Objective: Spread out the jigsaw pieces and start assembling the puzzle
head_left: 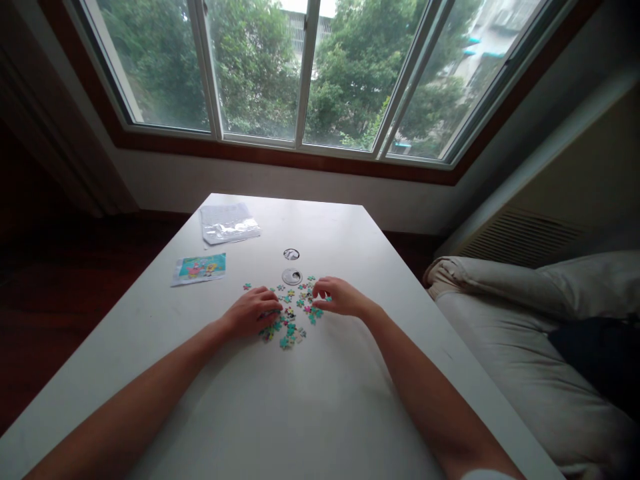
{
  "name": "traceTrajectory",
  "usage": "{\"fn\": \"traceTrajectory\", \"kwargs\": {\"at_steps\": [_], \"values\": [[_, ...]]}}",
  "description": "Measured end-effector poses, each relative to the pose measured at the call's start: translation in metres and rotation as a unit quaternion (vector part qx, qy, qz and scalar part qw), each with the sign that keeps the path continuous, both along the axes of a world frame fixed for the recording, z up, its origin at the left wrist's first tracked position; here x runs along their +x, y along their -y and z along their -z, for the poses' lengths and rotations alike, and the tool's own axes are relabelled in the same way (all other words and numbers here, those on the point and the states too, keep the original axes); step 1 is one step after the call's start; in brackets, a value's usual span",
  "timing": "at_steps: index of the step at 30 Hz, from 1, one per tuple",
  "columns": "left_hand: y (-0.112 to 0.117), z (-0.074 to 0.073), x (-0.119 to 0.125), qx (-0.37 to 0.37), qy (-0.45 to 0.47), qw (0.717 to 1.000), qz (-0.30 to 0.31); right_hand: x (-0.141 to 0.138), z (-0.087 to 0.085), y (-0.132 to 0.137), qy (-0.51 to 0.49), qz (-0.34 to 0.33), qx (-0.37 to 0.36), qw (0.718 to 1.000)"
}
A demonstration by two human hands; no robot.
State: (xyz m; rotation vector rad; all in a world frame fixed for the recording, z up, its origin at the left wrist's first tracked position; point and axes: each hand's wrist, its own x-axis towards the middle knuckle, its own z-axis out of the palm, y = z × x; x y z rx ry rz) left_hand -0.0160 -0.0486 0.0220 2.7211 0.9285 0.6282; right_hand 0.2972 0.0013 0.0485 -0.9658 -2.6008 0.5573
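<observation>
A loose spread of small jigsaw puzzle pieces (291, 328), mostly teal with some yellow, pink and pale ones, lies on the white table between my hands. At its left side my left hand (253, 311) rests palm down, fingers extended over several pieces and partly covering them. On the right, my right hand (341, 297) is just above the pieces, its fingers curved and apart, with nothing visible held in it. A single puzzle piece (247, 287) lies apart, beyond my left hand.
A picture sheet (202, 267) with colourful cartoon figures lies left on the table (300, 400), and a clear plastic bag (229, 225) with papers sits behind it. Two round inserts (292, 276) are set in the tabletop. A pale sofa (505, 313) stands right; windows (260, 73) are ahead.
</observation>
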Motion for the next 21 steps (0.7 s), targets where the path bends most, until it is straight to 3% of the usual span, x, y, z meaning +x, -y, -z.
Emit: {"fn": "traceTrajectory", "kwargs": {"at_steps": [5, 13, 21], "values": [[0.000, -0.002, 0.001, 0.000, -0.005, 1.000, -0.001, 0.017, -0.005, 0.005, 0.063, 0.020, -0.053, 0.996], [0.000, -0.002, 0.000, -0.002, -0.002, 1.000, 0.000, -0.005, 0.021, 0.006, 0.049, 0.036, -0.017, 0.998], [-0.001, -0.002, 0.000, -0.001, -0.010, 1.000, -0.001, -0.005, 0.020, 0.010, 0.024, 0.050, 0.021, 0.998]]}}
